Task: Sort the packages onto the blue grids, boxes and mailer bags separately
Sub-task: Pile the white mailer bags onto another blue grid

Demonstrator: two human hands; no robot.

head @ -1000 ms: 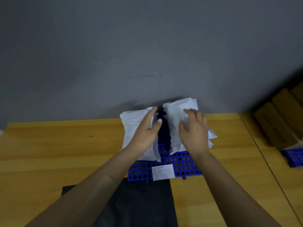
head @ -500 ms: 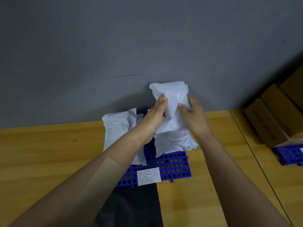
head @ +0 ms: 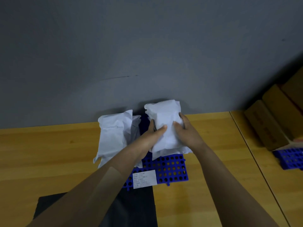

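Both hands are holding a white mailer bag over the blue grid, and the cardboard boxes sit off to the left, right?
Not quite. The head view shows the cardboard boxes off to the right, not the left. The rest holds: the left hand and the right hand grip the white mailer bag over the blue grid.

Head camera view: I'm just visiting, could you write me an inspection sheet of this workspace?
Surface: light wooden table, seam on the right.
Job's things: crumpled white mailer bag held over the blue perforated plastic grid; second white mailer bag lying on the grid's left part; black mailer bag with white label nearest the camera; brown cardboard boxes on a second blue grid, far right.
Clutter: nothing seen.
Grippers: left hand and right hand both grip the held bag, fingers curled round it.
Cables: nothing seen.
Surroundings: plain grey wall behind.
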